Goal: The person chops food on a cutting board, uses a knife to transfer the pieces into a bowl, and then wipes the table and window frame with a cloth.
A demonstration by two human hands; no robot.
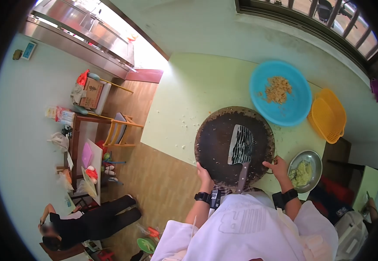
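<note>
A round dark chopping board [215, 143] lies at the front edge of the pale green table. My left hand [205, 177] grips its left rim, and my right hand [278, 167] holds the right rim near a small metal ring. On the board rests a cleaver [240, 145], its wide blade flecked with bits and its handle pointing toward me. Behind and to the right stands a blue basin [258, 93] with brownish chopped food [278, 89]. A metal bowl [317, 174] with pale green shredded food [301, 174] is right of my right hand.
A yellow basket [328, 115] stands at the table's right side. White crumbs dot the table [176, 95] left of the board. A person [93, 222] in dark clothes is at the lower left, another person [354, 230] at the lower right. A wooden chair [119, 130] stands beyond the table.
</note>
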